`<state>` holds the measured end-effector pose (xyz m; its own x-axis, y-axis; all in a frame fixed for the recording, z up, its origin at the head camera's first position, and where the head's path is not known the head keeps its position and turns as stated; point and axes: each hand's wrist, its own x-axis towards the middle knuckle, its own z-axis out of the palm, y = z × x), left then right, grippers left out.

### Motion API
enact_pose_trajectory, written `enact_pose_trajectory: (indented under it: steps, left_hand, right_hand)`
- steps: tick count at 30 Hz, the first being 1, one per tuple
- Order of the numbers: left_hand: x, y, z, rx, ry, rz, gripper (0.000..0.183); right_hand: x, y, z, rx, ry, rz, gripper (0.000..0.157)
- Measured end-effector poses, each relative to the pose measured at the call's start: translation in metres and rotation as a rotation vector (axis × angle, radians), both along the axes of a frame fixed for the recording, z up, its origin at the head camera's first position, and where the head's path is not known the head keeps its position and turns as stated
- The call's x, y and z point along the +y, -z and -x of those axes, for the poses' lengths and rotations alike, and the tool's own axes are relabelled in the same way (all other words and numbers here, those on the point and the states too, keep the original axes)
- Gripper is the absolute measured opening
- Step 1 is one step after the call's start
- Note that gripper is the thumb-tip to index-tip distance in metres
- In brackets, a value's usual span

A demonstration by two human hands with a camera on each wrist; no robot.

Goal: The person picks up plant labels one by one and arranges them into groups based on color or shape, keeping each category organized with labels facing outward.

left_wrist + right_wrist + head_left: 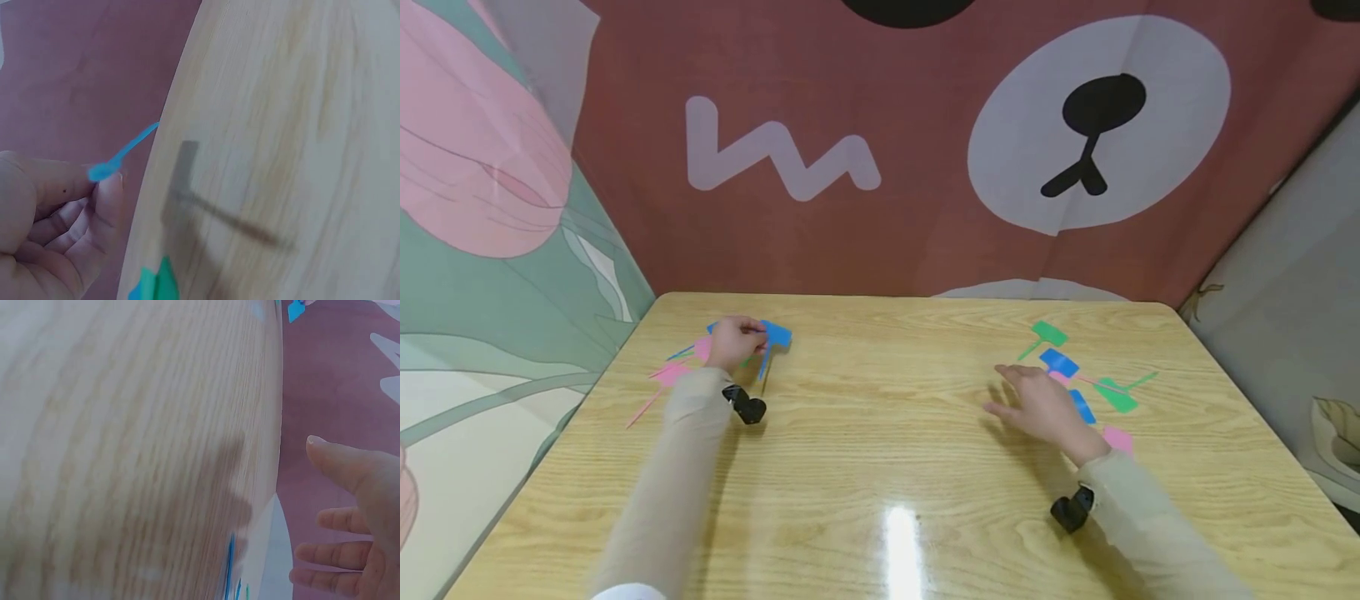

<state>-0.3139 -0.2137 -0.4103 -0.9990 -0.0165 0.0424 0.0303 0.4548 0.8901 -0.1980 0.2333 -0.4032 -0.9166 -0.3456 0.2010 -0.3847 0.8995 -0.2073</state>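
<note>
My left hand point(736, 342) pinches a blue T-shaped plant label point(778, 334) between thumb and fingers, over the table's far left. In the left wrist view the label point(105, 170) shows nearly edge-on, and its shadow falls on the wood. Under and beside that hand lie pink labels point(672, 373) and some blue and green ones, partly covered. My right hand point(1043, 404) holds nothing; its fingers are spread above the table, left of a second group. That group has green labels point(1049, 333), blue labels point(1060, 362) and pink labels point(1118, 439); the hand hides part of it.
The wooden table point(880, 433) reaches back to a brown cloth point(917, 242) printed with a bear's face. Patterned cloths hang at the left and right sides. A bright light reflection point(902, 550) lies near the front. Each wrist carries a small black camera point(745, 405).
</note>
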Motion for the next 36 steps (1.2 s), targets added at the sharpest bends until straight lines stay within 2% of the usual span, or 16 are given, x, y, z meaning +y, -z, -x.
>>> enact_pose_trajectory:
  steps: [7, 15, 20, 23, 26, 29, 33, 36]
  left_hand:
    - [0.011, 0.01, 0.013, 0.016, -0.019, 0.007, 0.015]
    - [0.023, 0.016, 0.025, 0.013, -0.04, 0.014, 0.013]
    - [0.026, 0.021, 0.031, 0.003, -0.057, 0.052, 0.011]
    - [0.027, 0.022, 0.032, 0.008, -0.059, 0.1, 0.009]
    - [0.028, 0.021, 0.032, 0.016, -0.055, 0.191, 0.009]
    - [0.029, 0.018, 0.031, -0.016, -0.049, 0.283, 0.015]
    - [0.032, 0.015, 0.031, -0.09, -0.033, 0.317, 0.031]
    - [0.032, 0.014, 0.033, -0.113, -0.017, 0.33, 0.036]
  right_hand:
    - [0.002, 0.0, 0.003, -0.004, 0.004, -0.002, 0.064]
    - [0.002, 0.0, 0.003, 0.002, 0.014, -0.012, 0.064]
    - [0.003, 0.0, 0.002, -0.005, 0.022, -0.013, 0.063]
    - [0.004, 0.0, 0.002, -0.008, 0.028, -0.013, 0.063]
    - [0.005, 0.0, 0.002, -0.009, 0.03, -0.013, 0.063]
    - [0.005, 0.001, 0.003, -0.006, 0.03, -0.013, 0.063]
    - [0.005, 0.001, 0.003, 0.003, 0.027, -0.013, 0.062]
    - [0.005, 0.001, 0.003, 0.009, 0.026, -0.012, 0.061]
